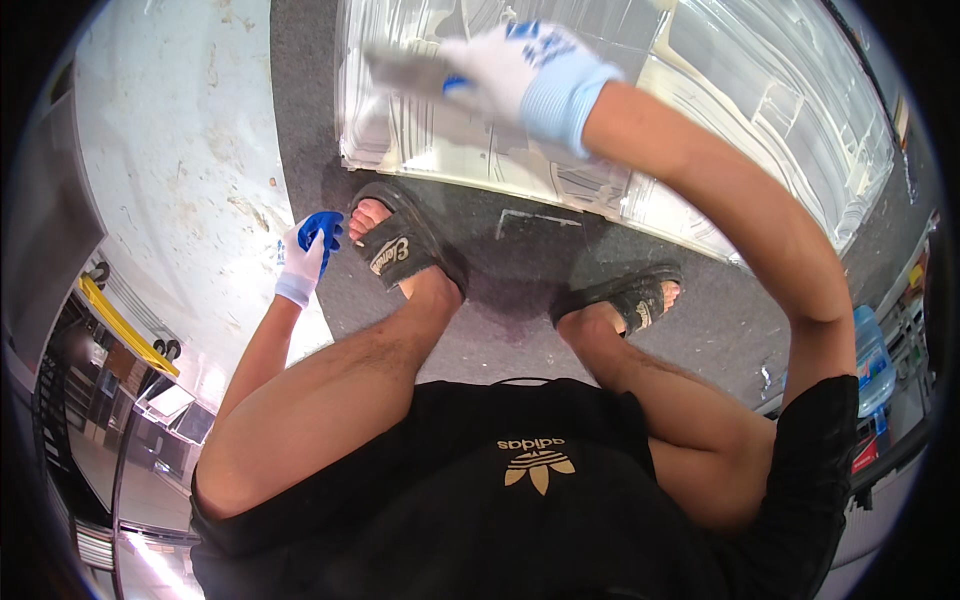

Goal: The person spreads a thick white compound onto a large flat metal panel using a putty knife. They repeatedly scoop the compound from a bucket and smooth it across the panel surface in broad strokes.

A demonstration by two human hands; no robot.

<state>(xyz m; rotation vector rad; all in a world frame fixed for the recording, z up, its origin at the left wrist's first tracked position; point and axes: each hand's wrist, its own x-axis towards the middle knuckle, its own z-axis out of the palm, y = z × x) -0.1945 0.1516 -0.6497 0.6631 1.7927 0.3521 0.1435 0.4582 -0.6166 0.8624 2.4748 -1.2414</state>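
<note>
My right hand (520,75), in a white and blue work glove, reaches over a large panel (590,180) coated with streaky cream-coloured paste. It grips a grey, flat-bladed spreader (405,72), which is smeared by motion. Whether the blade touches the paste cannot be made out. Off the panel's near left corner, my left hand (312,250) wears a matching glove with a blue palm. Its fingers are curled in beside my left foot, and anything inside them is hidden.
My feet, in black sandals (405,245), stand on dark grey flooring (500,320) by the panel's near edge. A pale, stained surface (180,150) lies at left. A yellow bar with black wheels (125,325) is farther left. A clear blue bottle (872,360) stands at right.
</note>
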